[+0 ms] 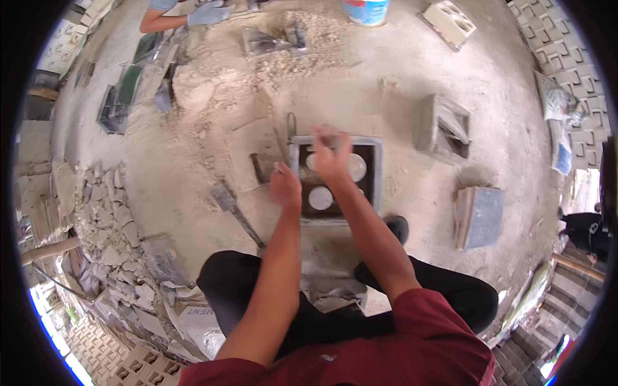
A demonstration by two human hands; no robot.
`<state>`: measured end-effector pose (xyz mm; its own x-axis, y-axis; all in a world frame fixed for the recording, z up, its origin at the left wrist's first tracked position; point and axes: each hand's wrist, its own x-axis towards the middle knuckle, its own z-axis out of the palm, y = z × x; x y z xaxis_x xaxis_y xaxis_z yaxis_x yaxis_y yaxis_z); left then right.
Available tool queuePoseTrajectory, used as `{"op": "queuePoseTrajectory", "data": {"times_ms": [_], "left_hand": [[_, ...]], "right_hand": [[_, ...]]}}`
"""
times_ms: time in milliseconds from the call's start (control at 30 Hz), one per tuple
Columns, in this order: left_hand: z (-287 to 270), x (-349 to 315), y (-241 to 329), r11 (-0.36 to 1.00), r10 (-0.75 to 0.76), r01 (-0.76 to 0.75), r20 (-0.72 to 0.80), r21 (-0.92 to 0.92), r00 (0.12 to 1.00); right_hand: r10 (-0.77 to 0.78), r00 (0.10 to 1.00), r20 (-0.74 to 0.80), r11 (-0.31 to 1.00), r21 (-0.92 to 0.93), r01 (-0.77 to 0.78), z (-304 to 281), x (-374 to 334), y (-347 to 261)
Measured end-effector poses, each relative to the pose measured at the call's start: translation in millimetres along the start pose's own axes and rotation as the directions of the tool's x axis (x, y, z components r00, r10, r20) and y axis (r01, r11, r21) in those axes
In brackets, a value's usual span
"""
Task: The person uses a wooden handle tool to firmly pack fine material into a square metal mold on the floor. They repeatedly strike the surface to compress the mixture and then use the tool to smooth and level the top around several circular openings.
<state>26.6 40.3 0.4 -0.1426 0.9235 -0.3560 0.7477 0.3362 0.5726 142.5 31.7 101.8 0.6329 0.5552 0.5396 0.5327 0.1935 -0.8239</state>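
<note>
A square grey mould frame (378, 186) lies on the ground before me, dark inside, with pale round discs (320, 198) in it. Over its far part my right hand (331, 157) is closed around a greyish thing, blurred by motion, whose kind I cannot tell. Beside the frame's left edge is my left hand (285, 186), its fingers curled in; whatever it may hold is hidden. A small dark metal piece (262, 168) lies just left of that hand. A flat-bladed tool (225, 198) with a long handle rests on the ground to the left of the frame.
Sandy powder (206, 90) is spread at the far left, near more dark moulds (125, 87). A co-worker's gloved hand (209, 13) shows at the top. To the right are a box-shaped mould (444, 128) and stacked slabs (483, 217). Rubble (109, 225) is heaped left.
</note>
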Motion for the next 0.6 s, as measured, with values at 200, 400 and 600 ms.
{"op": "queuePoseTrajectory", "data": {"times_ms": [200, 400, 600], "left_hand": [[2.4, -7.2, 12.3, 0.993, -0.022, 0.018, -0.033, -0.117, 0.999], [-6.6, -9.9, 19.5, 0.994, -0.051, 0.053, 0.028, -0.092, 0.998], [-10.5, -5.3, 14.8, 0.997, -0.025, 0.023, -0.026, -0.077, 0.999]], "right_hand": [[0.296, 0.95, 0.105, 0.95, 0.071, -0.304, -35.1, -2.6, 19.5], [0.185, 0.981, 0.06, 0.966, 0.172, -0.193, -66.3, -5.1, 24.3], [0.353, 0.934, -0.059, 0.917, 0.218, -0.333, -76.0, 11.6, 13.2]]}}
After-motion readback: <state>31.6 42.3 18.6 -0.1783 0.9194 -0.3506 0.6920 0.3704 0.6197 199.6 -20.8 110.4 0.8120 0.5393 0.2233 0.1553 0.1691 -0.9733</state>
